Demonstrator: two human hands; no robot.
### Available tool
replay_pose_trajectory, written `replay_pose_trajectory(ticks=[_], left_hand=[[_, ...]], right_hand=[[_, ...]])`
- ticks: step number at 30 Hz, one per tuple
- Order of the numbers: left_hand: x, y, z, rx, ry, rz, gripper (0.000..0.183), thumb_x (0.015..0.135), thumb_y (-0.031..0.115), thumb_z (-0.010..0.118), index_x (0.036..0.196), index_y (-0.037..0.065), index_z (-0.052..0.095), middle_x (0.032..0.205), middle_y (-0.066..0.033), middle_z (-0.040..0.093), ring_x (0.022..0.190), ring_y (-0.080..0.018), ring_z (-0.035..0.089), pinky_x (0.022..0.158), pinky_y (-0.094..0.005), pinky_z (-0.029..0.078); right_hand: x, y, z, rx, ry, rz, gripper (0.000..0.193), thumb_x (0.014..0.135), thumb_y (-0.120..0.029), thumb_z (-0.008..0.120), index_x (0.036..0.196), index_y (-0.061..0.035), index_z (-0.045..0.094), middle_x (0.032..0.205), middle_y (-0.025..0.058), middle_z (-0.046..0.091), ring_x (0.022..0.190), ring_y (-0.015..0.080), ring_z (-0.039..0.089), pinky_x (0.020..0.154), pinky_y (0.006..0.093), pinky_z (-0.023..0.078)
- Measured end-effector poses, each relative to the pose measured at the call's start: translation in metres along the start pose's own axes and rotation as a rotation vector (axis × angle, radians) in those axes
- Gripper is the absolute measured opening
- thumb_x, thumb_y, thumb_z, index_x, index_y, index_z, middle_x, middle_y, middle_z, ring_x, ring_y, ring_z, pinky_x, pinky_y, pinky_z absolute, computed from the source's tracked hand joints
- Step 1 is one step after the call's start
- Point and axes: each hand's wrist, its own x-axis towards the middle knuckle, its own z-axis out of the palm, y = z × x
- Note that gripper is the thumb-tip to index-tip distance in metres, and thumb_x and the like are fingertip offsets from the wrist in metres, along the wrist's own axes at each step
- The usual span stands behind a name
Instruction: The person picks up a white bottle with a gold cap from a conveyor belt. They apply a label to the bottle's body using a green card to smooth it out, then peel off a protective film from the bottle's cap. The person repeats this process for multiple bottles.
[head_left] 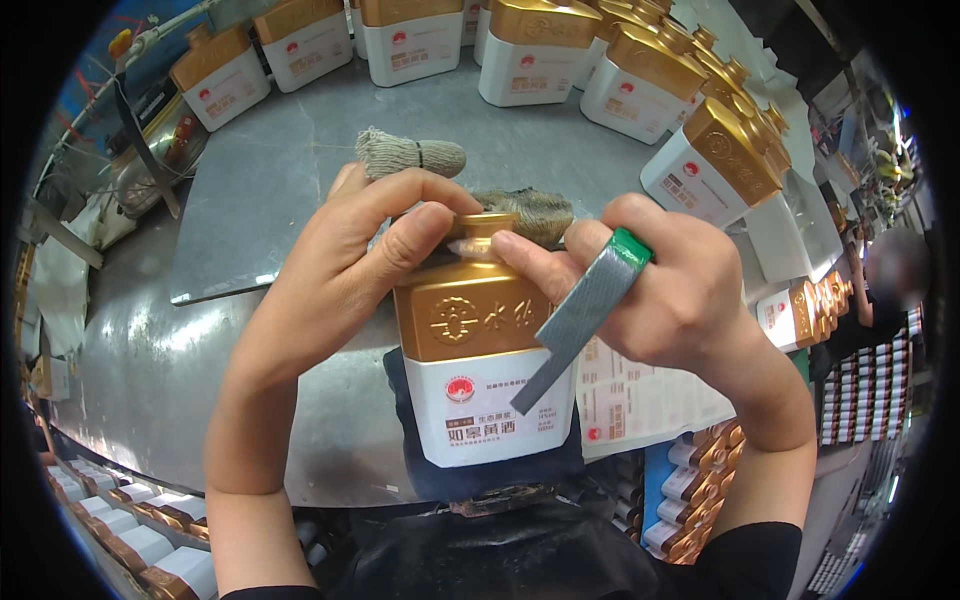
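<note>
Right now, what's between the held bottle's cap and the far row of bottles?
Head view: two grey-brown cloth rolls on bare metal table, behind bottle cap; far row.

We see a flat gold-and-white bottle (475, 360) with a red-marked white label held upright between the left hand (345, 265) and right hand (650, 285), alike bottles (640, 75) ringing the far counter (260, 180), and a printed label sheet (640, 400) beside it.
</note>
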Motion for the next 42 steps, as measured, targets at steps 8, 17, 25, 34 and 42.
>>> replay_pose_trajectory(ticks=[8, 17, 25, 34, 42], left_hand=[[0.018, -0.006, -0.007, 0.091, -0.105, 0.038, 0.036, 0.083, 0.038, 0.071, 0.097, 0.005, 0.065, 0.096, -0.0040, 0.063, 0.097, -0.0181, 0.049, 0.090, -0.0315, 0.037], [0.027, -0.010, -0.010, -0.040, -0.189, -0.041, 0.042, 0.076, 0.040, 0.077, 0.094, 0.004, 0.065, 0.095, -0.0033, 0.063, 0.098, -0.0166, 0.052, 0.093, -0.0314, 0.037], [0.031, -0.017, -0.008, -0.080, -0.205, -0.003, 0.041, 0.074, 0.038, 0.080, 0.094, 0.004, 0.067, 0.093, -0.0022, 0.064, 0.095, -0.0153, 0.052, 0.090, -0.0306, 0.037], [0.034, -0.016, -0.008, 0.013, -0.227, 0.061, 0.031, 0.076, 0.031, 0.079, 0.093, 0.007, 0.070, 0.087, -0.0021, 0.065, 0.087, -0.0169, 0.047, 0.086, -0.0307, 0.038], [0.036, -0.020, -0.010, 0.009, -0.243, 0.075, 0.037, 0.071, 0.036, 0.082, 0.087, 0.006, 0.068, 0.085, -0.0003, 0.066, 0.085, -0.0149, 0.051, 0.084, -0.0293, 0.037]], right_hand=[[-0.001, 0.001, 0.002, -0.044, -0.031, -0.011, 0.035, 0.072, -0.017, 0.068, 0.106, -0.0135, 0.074, 0.071, -0.0074, 0.057, 0.063, 0.0083, 0.050, 0.043, 0.0198, 0.034], [-0.008, 0.011, 0.010, 0.682, -0.124, 0.486, 0.025, 0.081, -0.011, 0.069, 0.105, -0.0090, 0.070, 0.067, 0.0041, 0.062, 0.059, 0.0172, 0.059, 0.050, 0.0284, 0.046], [0.017, 0.035, 0.024, 1.086, -0.358, 0.572, 0.022, 0.081, -0.018, 0.073, 0.098, -0.0044, 0.069, 0.066, 0.0074, 0.061, 0.059, 0.0174, 0.058, 0.057, 0.0290, 0.045], [0.031, 0.041, 0.025, 1.091, -0.482, 0.565, 0.026, 0.075, -0.024, 0.077, 0.087, -0.0034, 0.069, 0.065, 0.0086, 0.059, 0.060, 0.0204, 0.058, 0.057, 0.0326, 0.044], [0.037, 0.042, 0.031, 1.162, -0.491, 0.551, 0.028, 0.073, -0.025, 0.079, 0.083, -0.0016, 0.066, 0.065, 0.0096, 0.057, 0.061, 0.0203, 0.057, 0.057, 0.0325, 0.044]])
